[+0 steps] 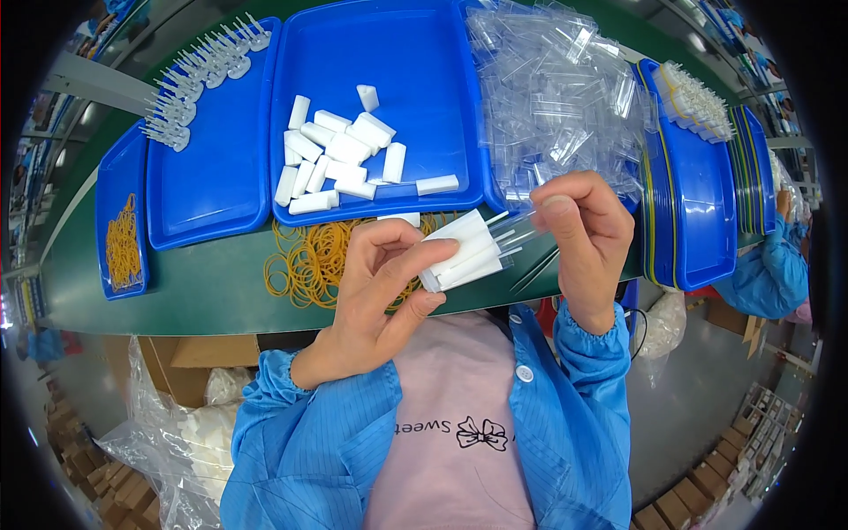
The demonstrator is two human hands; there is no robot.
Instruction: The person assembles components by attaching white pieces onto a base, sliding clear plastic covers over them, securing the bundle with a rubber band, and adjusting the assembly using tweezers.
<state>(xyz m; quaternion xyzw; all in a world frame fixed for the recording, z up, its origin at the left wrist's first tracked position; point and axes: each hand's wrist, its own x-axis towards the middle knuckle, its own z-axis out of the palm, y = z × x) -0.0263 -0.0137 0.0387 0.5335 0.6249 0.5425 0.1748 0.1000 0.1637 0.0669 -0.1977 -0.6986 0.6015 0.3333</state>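
A: Grip, quick?
B: Left hand (375, 278) is clasping a bundle of white blocks (468, 249), thumb across the top. Right hand (594, 247) is pinching what's looking like a clear plastic piece (523, 233) at the bundle's right end.
A: Bundle's location?
B: It's hanging above the green table (212, 296), near its front edge, just right of the rubber bands (327, 252).
A: Progress?
B: Partway, I'm judging: several clear ends are sticking out of the bundle, and no band is showing around it.
A: Left over?
B: Plenty: loose white blocks (351, 147) are lying in the middle blue tray (380, 53); a heap of clear pieces (556, 115) is sitting beside it.
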